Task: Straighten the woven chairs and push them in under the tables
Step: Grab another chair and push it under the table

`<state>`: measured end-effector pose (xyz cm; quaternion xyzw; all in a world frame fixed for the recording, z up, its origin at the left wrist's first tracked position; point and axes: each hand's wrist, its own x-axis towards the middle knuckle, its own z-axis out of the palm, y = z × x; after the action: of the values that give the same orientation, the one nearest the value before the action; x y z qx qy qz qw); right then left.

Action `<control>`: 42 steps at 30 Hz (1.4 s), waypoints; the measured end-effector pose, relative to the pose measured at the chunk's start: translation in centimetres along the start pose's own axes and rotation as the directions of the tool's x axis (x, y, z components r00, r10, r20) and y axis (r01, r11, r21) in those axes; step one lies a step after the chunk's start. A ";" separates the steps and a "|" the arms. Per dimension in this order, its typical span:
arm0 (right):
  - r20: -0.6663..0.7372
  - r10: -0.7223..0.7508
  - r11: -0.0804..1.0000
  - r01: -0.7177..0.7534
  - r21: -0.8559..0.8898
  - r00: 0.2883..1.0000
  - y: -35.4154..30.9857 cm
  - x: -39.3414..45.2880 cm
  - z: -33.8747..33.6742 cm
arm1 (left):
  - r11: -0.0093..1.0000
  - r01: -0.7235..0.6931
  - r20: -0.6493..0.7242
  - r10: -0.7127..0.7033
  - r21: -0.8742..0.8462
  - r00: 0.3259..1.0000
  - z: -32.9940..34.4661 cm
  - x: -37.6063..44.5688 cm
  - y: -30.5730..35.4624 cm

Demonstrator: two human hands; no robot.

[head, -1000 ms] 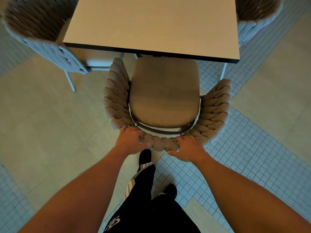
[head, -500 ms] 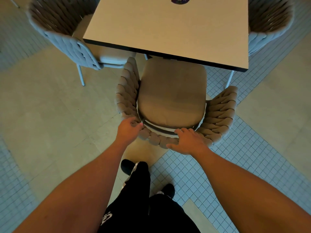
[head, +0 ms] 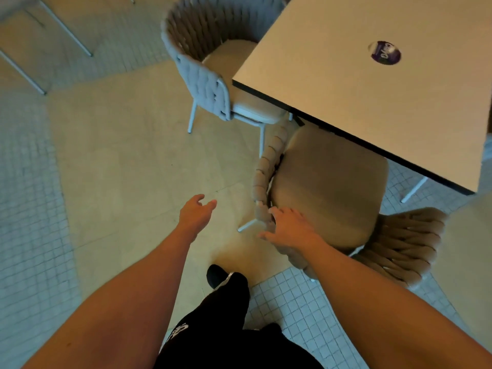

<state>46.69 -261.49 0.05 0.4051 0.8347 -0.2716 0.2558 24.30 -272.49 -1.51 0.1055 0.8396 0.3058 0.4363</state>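
A tan woven chair (head: 327, 187) with a beige cushion stands in front of me, the front of its seat under the edge of the pale square table (head: 346, 107). My right hand (head: 290, 227) lies flat on the left part of the chair's woven back, fingers spread, not curled around it. Left of the chair, my left hand (head: 197, 214) hovers open over the bare floor, touching nothing. A second woven chair (head: 197, 67), greyer, sits at the table's left side with its seat partly under the top.
A round purple sticker (head: 385, 53) lies on the table top. Thin metal legs of other furniture (head: 40, 49) show at the top left. My black trouser leg and shoe (head: 226, 280) stand just behind the chair. Open floor lies to the left.
My left hand has let go of the chair's back and swung out left over the floor. My right hand's grip has loosened to a flat touch. My view has turned left.
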 end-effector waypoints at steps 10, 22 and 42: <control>0.012 -0.106 0.983 0.107 -0.150 0.994 -10.5 6.6 -3.8 | 0.977 -0.029 -0.069 0.045 0.210 0.997 -10.8 3.5 -1.9; 0.051 -0.213 0.948 0.219 -0.230 0.976 -19.3 12.4 -8.1 | 0.897 -0.042 -0.083 0.088 0.440 0.993 -18.6 6.8 -2.6; 0.109 -0.204 0.943 0.225 -0.245 0.973 -27.7 32.1 -20.7 | 0.831 -0.042 -0.067 0.095 0.554 0.993 -28.4 25.0 11.0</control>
<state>2.47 -245.11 1.08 0.2638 0.8907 -0.2042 0.3088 -14.25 -264.65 0.77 0.2428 0.9068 0.0708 0.3373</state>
